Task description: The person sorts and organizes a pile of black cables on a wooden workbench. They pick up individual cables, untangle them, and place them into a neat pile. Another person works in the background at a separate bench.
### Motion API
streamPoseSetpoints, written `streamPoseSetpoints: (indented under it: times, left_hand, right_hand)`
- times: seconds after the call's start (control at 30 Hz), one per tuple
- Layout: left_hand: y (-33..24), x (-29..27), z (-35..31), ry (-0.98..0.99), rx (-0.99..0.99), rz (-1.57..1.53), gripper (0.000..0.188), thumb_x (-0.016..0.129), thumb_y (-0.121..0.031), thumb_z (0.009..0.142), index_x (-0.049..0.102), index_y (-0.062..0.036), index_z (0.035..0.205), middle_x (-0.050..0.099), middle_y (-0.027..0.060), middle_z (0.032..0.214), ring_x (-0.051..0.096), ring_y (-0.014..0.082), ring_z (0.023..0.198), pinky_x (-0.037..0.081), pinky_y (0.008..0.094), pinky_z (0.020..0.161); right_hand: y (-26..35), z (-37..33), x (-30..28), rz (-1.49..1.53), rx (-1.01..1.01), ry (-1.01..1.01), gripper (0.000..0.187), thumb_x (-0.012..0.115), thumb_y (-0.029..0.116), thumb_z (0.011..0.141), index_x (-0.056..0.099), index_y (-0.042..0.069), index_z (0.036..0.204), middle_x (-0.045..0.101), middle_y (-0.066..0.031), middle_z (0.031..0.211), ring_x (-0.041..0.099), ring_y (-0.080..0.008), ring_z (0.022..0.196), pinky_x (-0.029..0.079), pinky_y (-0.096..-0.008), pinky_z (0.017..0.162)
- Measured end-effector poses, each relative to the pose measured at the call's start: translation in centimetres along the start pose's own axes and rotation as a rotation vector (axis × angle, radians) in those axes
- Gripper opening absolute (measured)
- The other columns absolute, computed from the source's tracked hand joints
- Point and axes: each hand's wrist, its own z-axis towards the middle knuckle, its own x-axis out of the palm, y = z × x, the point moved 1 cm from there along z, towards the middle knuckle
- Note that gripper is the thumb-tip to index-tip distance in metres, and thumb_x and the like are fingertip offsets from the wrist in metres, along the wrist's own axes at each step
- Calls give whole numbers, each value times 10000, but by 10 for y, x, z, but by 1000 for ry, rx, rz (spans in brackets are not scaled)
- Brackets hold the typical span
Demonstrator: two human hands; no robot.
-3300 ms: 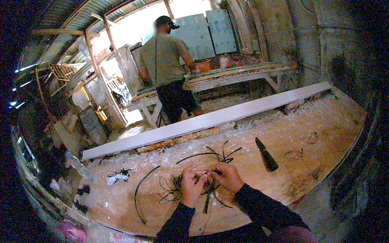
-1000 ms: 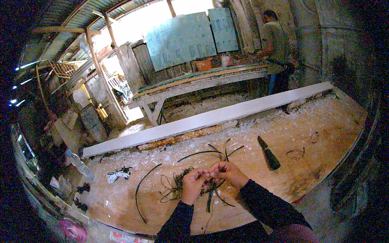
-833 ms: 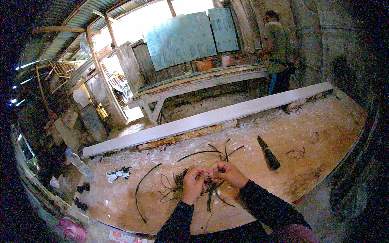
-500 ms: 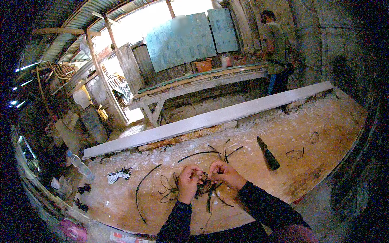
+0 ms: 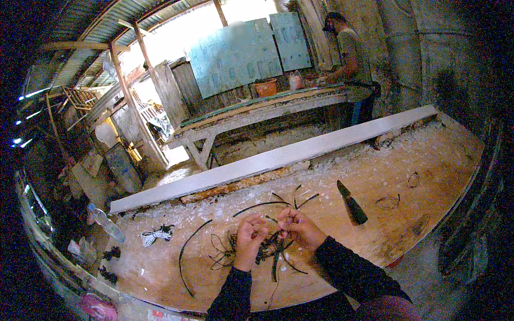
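Both my hands are raised over a tangled pile of black cords (image 5: 273, 249) on a wooden worktable (image 5: 332, 262). My left hand (image 5: 250, 242) has its fingers drawn into a pinch; whatever lies in them is too small to make out. Close beside it, my right hand (image 5: 301, 230) pinches a thin black cord (image 5: 271, 219), whose short end sticks out toward the left hand. Loops of thin dark wire (image 5: 218, 251) spread left of the pile. A long curved black strip (image 5: 184, 254) lies farther left, and several more strips (image 5: 296, 202) lie just beyond my hands.
A dark knife-shaped tool (image 5: 352, 203) and thin wire loops (image 5: 387, 201) lie to the right. At left are a bundle of white cord (image 5: 155, 235) and a plastic bottle (image 5: 106, 222). A long white board (image 5: 278, 160) edges the table's far side. A person (image 5: 350, 59) stands at another bench (image 5: 262, 109).
My hands remain over the pile, fingers shifting slightly; the cord end now shows above and between them. The person at the far bench has leaned left, arm reaching over it.
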Motion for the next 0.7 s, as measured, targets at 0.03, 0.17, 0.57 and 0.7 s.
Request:
streamPoseSetpoints:
  times: [0.03,0.17,0.57,0.7]
  left_hand:
    - [-1,2,0,18,8,22,289,597,-151,754,479,-54,999,526,31,850,509,105,746,451,215,612]
    - [-6,5,-3,155,8,343,327,597,-125,753,470,-42,1043,537,35,875,515,112,767,427,225,694]
    - [-15,3,-2,90,-183,-84,257,497,-131,809,466,-32,1044,526,40,923,482,81,689,402,212,607]
    - [-16,5,-2,101,-214,-113,264,501,-120,803,464,-39,1051,516,32,916,473,77,671,393,204,595]
  right_hand:
    - [4,-2,2,55,14,-31,143,566,91,771,475,97,881,516,0,718,520,-89,595,442,-210,552]
    - [16,-9,3,249,44,-23,167,562,92,774,480,92,919,517,-2,740,524,-99,601,448,-219,563]
    - [-6,2,-8,-225,18,-108,335,632,117,708,484,102,1008,525,18,779,506,-85,710,404,-207,602]
    - [-4,1,-5,-258,16,-154,282,623,136,717,506,89,970,532,23,777,497,-79,685,385,-199,592]
